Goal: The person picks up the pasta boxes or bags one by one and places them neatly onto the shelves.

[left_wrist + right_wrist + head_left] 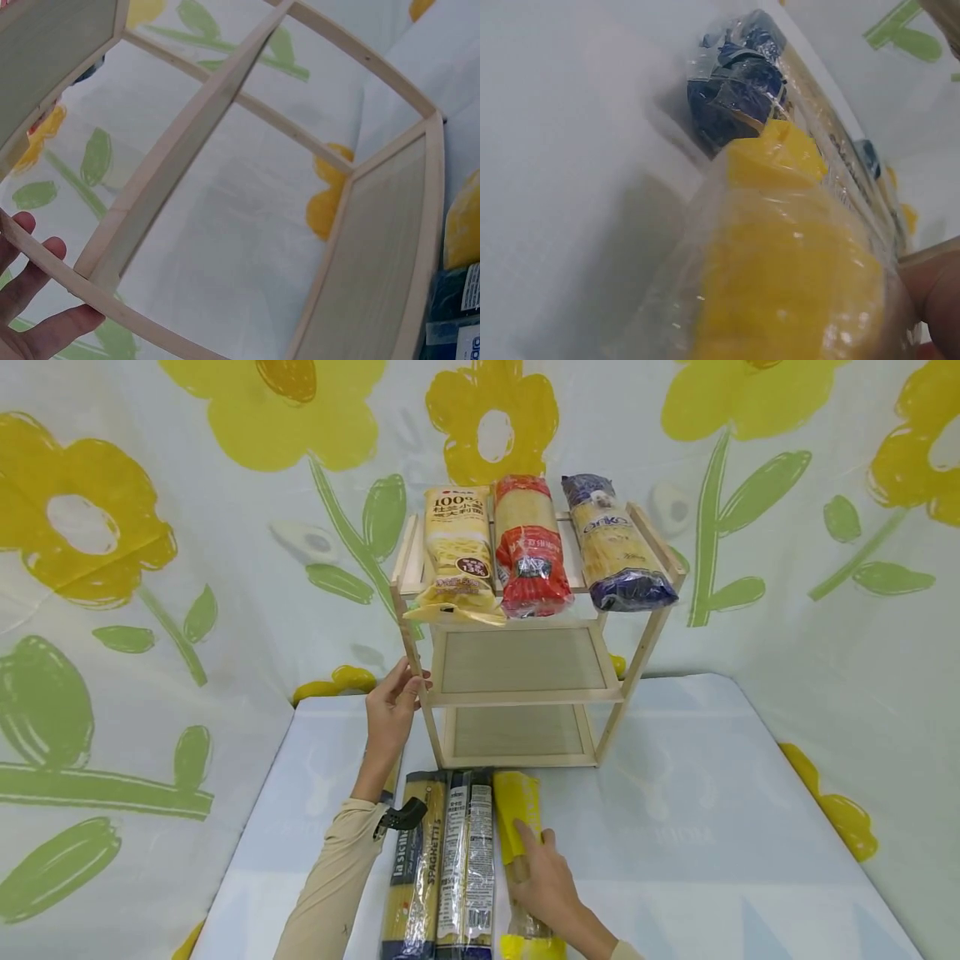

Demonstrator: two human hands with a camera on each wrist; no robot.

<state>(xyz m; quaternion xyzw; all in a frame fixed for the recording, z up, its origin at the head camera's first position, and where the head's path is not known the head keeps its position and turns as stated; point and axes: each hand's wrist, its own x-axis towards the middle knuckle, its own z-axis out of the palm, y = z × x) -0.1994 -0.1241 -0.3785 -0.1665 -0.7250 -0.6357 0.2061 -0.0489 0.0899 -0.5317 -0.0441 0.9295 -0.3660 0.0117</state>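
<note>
My left hand (392, 706) grips the left front post of a small wooden shelf rack (525, 697), at the height of its middle shelf. In the left wrist view the fingertips (54, 246) show at the post, close to where the shelf joins it. My right hand (546, 878) holds a long yellow-and-clear spaghetti packet (517, 802) around its middle, close over the table. The packet's yellow end (787, 277) fills the lower part of the right wrist view, with the thumb at the right edge. Beside it lie a clear spaghetti packet (467, 860) and a dark-labelled one (416, 860).
On the rack's top lie a cream pasta bag (459, 543), a red pasta bag (532, 547) and a blue-ended pasta bag (618, 543). Another packet (392, 777) is partly hidden behind the left forearm. Flower-printed cloth (810, 610) surrounds the white table (712, 827).
</note>
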